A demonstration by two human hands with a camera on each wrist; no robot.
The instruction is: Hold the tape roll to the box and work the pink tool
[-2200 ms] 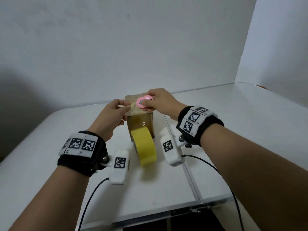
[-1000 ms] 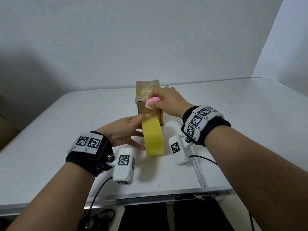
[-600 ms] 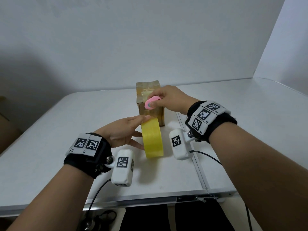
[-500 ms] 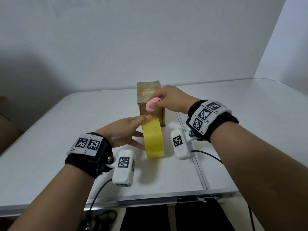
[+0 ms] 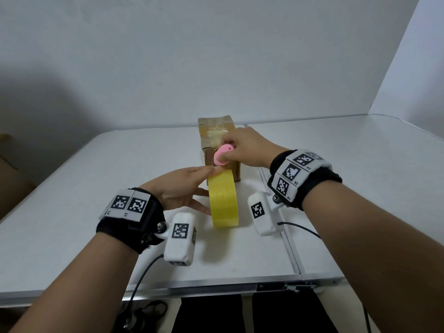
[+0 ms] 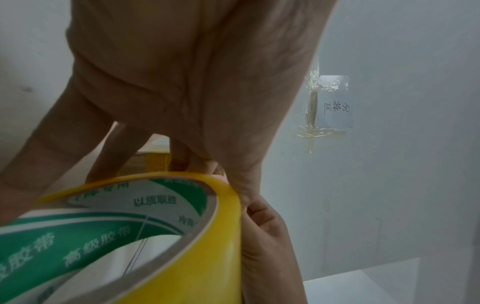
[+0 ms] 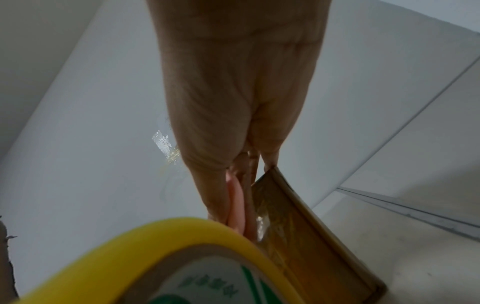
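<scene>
item 1, nearest: my left hand [image 5: 179, 188], moved down off the box top since two seconds back and unchanged over the last second. fingers straight and together, tips on the crown of the yellow tape roll [image 5: 223, 199], thumb low against its side. the roll stands on edge on the white table [image 5: 72, 200], just in front of the box.

item 2: my right hand [image 5: 245, 146], fingers and thumb clamped on a small pink cutter [image 5: 222, 153]. it has dropped from the top edge of the box to the front face, just above the roll. reading: the strip looks about ready to be severed here, though the blade and the tape run are hidden from me.

item 3: cardboard box [image 5: 216, 131], upright, top already taped over. in the way: the roll and my left fingertips crowd the cutter from below.

item 4, far: paper note [image 6: 335, 100] taped to the wall.
</scene>
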